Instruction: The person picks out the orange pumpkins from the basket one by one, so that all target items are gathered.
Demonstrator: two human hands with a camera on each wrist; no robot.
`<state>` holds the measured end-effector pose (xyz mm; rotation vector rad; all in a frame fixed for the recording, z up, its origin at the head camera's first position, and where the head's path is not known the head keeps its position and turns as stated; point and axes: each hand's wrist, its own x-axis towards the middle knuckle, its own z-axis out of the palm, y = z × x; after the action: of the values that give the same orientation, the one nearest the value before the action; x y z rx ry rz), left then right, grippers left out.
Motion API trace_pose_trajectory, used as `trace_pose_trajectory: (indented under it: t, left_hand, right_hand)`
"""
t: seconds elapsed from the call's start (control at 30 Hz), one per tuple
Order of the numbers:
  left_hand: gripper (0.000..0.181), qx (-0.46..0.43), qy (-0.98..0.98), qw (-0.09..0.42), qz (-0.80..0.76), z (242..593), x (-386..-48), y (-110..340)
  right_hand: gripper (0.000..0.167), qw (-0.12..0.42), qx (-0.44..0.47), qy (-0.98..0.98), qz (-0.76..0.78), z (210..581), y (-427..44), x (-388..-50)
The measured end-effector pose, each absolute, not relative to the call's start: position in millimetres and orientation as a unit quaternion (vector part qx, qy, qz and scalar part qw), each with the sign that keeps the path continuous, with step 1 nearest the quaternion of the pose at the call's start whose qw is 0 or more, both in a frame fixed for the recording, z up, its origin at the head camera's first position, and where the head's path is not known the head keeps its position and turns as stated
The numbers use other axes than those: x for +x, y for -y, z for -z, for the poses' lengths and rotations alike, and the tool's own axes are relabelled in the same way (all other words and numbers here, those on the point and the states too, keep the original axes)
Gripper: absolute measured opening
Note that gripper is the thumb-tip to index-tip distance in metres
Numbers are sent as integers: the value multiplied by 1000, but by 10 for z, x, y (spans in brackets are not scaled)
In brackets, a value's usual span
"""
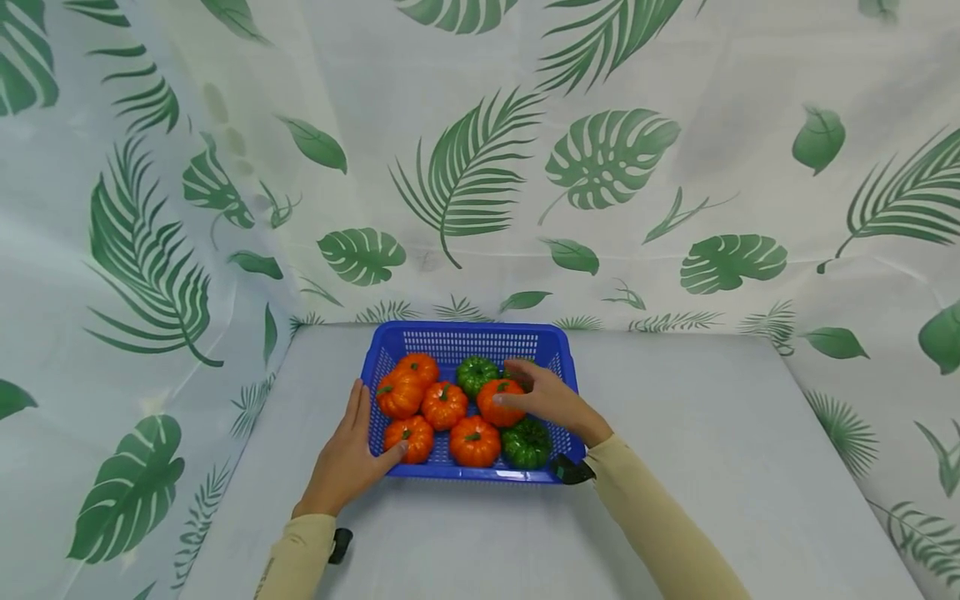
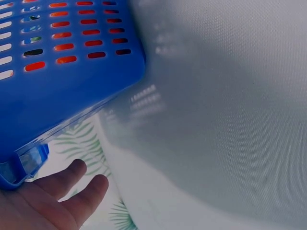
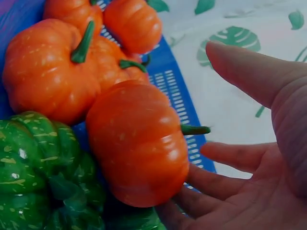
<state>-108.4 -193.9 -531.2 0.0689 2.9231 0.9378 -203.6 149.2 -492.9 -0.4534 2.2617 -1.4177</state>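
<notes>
A blue perforated basket [image 1: 480, 472] holds several small orange pumpkins and a few green ones. My left hand [image 1: 347, 462] lies at the basket's left front corner, its straight fingers along the outside wall and its thumb over the rim by an orange pumpkin [image 1: 408, 439]. In the left wrist view, two extended fingertips [image 2: 86, 191] show beside the basket wall [image 2: 72, 96]. Over the basket's right half, my right hand [image 1: 551, 400] is spread at an orange pumpkin [image 3: 136, 143]. Its fingers touch or nearly touch that pumpkin's side, while the thumb [image 3: 244, 72] stands apart from it.
A green pumpkin [image 1: 527, 443] sits at the basket's front right, another green one [image 1: 477, 377] toward the back. The basket stands on a pale table [image 1: 675, 417]. White leaf-patterned sheeting [image 1: 495, 283] rises behind and at both sides.
</notes>
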Motion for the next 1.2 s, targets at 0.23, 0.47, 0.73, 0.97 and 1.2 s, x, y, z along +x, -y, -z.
trace_pose_trajectory:
  t: [0.23,0.47,0.73,0.97,1.2]
  left_hand:
    - [115,18,-949,39,-313,5335,-1093,1945]
    - [114,14,-948,44,-316,5316,-1086,1941]
    - [114,8,-952,48,-303,5335,-1096,1942]
    - [113,3,-950,51,-308,5315,-1086,1935]
    - [113,5,-951,50,-306,5303,-1093,1929]
  right_hand:
    - [74,218,-172,-837,471,4986,-1429,-2069]
    - [68,210,-190,-854,436,4986,-1396,-2061]
    - [68,204,-190,-861,424,5022,-1390,-2072]
    - [66,194,-191,-864,424,5050,-1388,-2074]
    - [65,173,-186,-871,422,5039,-1392,-2060]
